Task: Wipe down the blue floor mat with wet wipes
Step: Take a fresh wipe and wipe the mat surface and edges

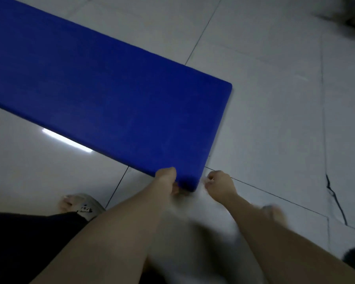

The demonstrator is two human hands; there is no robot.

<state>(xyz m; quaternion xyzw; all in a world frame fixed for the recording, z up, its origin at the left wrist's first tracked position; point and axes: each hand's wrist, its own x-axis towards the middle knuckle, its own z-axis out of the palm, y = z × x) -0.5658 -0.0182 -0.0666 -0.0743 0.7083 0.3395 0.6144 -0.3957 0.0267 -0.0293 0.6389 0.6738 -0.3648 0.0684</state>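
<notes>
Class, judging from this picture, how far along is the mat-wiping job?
Done: nothing visible; no wipe or wet streak shows on the mat. In hand: the left hand has a grip on its near corner, the right hand curled beside it. Left: all the wiping.

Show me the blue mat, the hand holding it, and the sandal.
blue mat (111,89): head view, middle of its top face.
left hand (165,179): head view, back of the hand at the mat's near corner.
sandal (89,204): head view, its strap.
</notes>
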